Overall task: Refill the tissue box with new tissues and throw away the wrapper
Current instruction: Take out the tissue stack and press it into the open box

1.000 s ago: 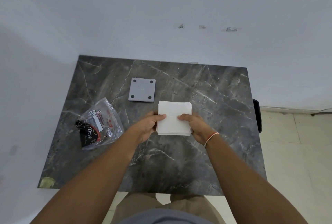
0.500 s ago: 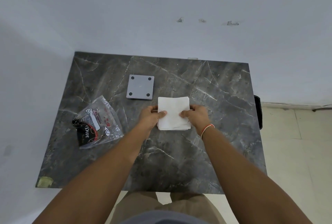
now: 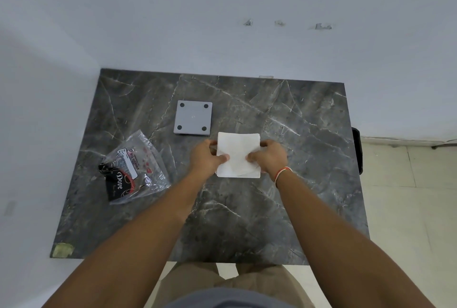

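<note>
A white stack of tissues (image 3: 238, 149) lies at the middle of the dark marble table (image 3: 247, 221). My left hand (image 3: 206, 156) grips its left side and my right hand (image 3: 270, 158) grips its right side, thumbs pressing on top. Whatever is under the stack is hidden. A grey square plate with black pads at its corners (image 3: 193, 117) lies flat just behind and to the left of the stack. The crumpled clear plastic wrapper with a black and red label (image 3: 131, 171) lies on the table's left part, apart from both hands.
The table stands against a pale wall at the back and left. A dark object (image 3: 357, 149) sticks out at the table's right edge, with tiled floor (image 3: 408, 208) beyond it. A yellowish patch (image 3: 63, 249) marks the near left corner.
Both hands and the tissue stack have shifted a little farther from me on the table; the stack's top sheets look more pressed and rumpled under my thumbs. Wrapper and grey plate have not moved.
</note>
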